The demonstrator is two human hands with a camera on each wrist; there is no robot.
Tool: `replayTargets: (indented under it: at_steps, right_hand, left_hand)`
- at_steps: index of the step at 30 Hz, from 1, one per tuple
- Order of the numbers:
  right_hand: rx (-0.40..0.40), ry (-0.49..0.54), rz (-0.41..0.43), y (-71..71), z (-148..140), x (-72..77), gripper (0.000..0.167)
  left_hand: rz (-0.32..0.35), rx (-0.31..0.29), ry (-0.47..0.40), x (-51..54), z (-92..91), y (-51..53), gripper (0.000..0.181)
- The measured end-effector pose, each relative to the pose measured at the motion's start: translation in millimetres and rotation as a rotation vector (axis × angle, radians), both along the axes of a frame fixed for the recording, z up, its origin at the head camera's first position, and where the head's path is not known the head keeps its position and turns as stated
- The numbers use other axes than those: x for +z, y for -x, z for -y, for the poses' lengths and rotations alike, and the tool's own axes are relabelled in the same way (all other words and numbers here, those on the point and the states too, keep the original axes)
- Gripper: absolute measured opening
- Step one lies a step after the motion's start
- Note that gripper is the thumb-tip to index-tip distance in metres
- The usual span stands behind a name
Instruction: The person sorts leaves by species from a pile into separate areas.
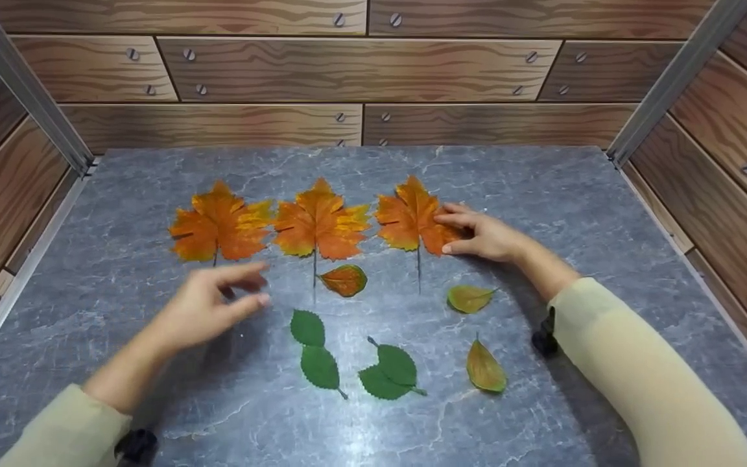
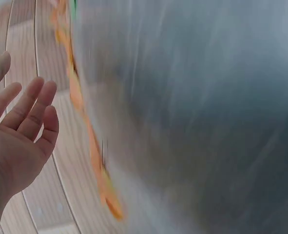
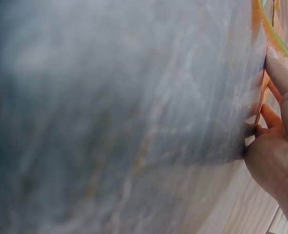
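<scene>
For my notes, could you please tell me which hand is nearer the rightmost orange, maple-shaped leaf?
Right: the right hand touches that leaf at its right edge; the left hand is apart from it, farther left.

Tabletop was grey, marbled. Across far part lay three orange lobed leaves in row, stems toward near side: left leaf, middle leaf, right leaf. Small red-orange leaf lay just right of middle stem. Nearer lay left green pair, touching, and right green pair, overlapping. Farther right: two yellowish-green leaves, one nearer, well apart.
</scene>
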State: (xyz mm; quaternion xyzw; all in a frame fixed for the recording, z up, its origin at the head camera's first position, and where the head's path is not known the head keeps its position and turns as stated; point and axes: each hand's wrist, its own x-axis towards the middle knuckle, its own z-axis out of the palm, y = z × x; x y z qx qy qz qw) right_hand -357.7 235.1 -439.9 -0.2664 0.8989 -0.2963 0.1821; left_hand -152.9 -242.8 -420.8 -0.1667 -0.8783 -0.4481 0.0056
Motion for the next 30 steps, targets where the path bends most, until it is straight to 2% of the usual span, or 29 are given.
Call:
replayTargets:
  at_steps: [5, 8, 11, 15, 22, 30]
  right_hand:
    - [-0.003, 0.002, -0.007, 0.4, -2, 0.7, 0.07]
    - [-0.002, -0.004, -0.013, 0.1, -1, 0.1, 0.07]
    - [0.004, 0.003, -0.016, -0.3, 0, -0.2, 0.07]
    - [0.004, 0.012, -0.015, -0.2, 0, -0.2, 0.07]
    - [-0.008, 0.009, -0.003, -2.0, 1, 1.8, 0.07]
    - [-0.014, 0.001, 0.007, -2.4, 1, 1.1, 0.069]
  left_hand:
    - [0.079, -0.152, -0.06, -9.8, -28.5, -15.1, 0.055]
    - [0.127, -0.195, -0.07, -14.1, -41.2, -23.5, 0.054]
    - [0.15, -0.202, -0.06, -16.2, -49.9, -29.3, 0.052]
    - [0.156, -0.196, -0.036, -18.7, -56.4, -31.8, 0.05]
    - [0.125, -0.222, 0.034, -22.4, -61.1, -32.2, 0.044]
    - [0.103, -0.208, 0.085, -23.7, -64.8, -33.0, 0.04]
